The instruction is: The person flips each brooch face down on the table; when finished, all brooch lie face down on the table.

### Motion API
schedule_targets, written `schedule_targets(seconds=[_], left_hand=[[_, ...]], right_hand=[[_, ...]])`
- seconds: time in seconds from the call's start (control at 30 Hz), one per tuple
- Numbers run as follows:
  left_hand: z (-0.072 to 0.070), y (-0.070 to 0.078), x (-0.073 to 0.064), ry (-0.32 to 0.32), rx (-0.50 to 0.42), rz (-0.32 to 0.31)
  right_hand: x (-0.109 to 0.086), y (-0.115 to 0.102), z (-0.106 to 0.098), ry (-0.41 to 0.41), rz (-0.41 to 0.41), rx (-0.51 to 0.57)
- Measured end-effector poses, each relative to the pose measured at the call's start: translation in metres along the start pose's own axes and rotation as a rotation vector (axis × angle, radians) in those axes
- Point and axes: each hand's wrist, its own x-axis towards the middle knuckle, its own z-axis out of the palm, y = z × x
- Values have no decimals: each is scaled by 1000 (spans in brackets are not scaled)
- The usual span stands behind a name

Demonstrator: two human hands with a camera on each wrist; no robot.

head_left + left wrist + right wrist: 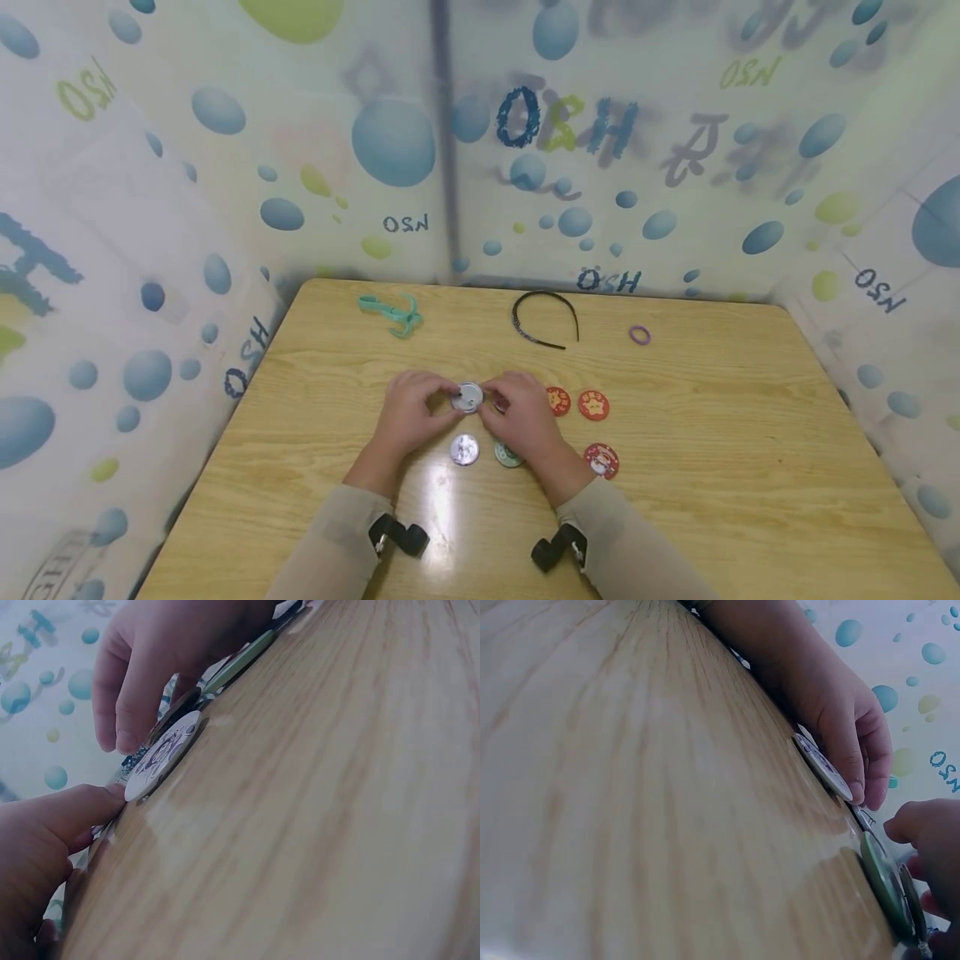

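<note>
Pale walls (660,50) printed with blue and green bubbles surround the light wood-grain table (750,500) that I watch from afar through the head view. Near the table's middle, a silver-grey round disc (467,398) sits between the person's left hand (411,408) and right hand (522,414). Each has thumb and finger brought in at its own side of the rim, a narrow pinch. Just nearer me lies a whitish round badge with dark print (464,450); a green round badge (508,454) shows partly beneath the right hand. Two red round badges with yellow stars (594,405) and a red round badge with a white figure (602,460) lie to the right. Farther back are a teal plastic clip (395,315), a thin black headband (576,321) and a purple ring (640,335).

Through the left wrist view, the whitish badge lies in front of the fingers, hiding most of their hold.

From the right wrist view, the left fingertips meet the disc's edge; I can't tell whether it touches the wood. I judge the step as positioning this disc among the badges; the next move would call for levelling it, then loosening both pinches evenly.
</note>
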Motion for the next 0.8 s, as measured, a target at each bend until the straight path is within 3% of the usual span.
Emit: schedule_targets(seconds=[0.37,0.6,0.8], left_hand=[[4,1,5,-21,7,10],[1,-1,4,-36,36,82],[9,2,5,-33,63,163]], right_hand=[[0,4,-15,37,-27,-107],[-6,11,-20,80,-10,-179],[-16,17,-29,67,30,-216]])
